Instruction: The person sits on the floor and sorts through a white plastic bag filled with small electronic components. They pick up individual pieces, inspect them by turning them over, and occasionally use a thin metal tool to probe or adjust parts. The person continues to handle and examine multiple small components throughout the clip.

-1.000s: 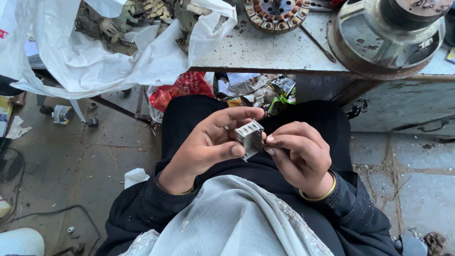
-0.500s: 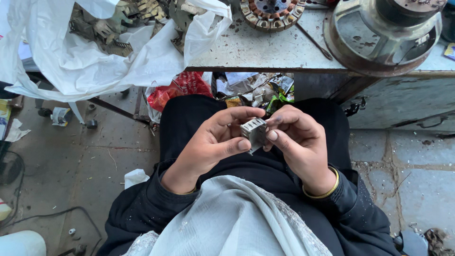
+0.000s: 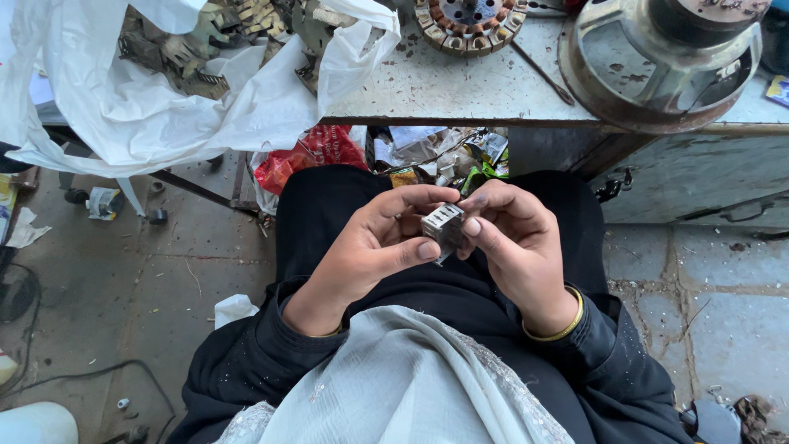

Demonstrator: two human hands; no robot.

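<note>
Metal block (image 3: 442,225) below cluttered workbench (image 3: 460,86)

Dull grey metal block (image 3: 443,225), glossy white plastic sheet (image 3: 246,107), scuffed matt metal workbench (image 3: 460,90), rusty housing (image 3: 666,62).

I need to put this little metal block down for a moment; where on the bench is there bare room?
Free: the grey bench top between the white plastic bag and the large round motor housing, below the wound stator; a thin rod crosses its right side. Crowded: the bag, full of metal parts. Both the left hand and the right hand hold the metal block.
</note>
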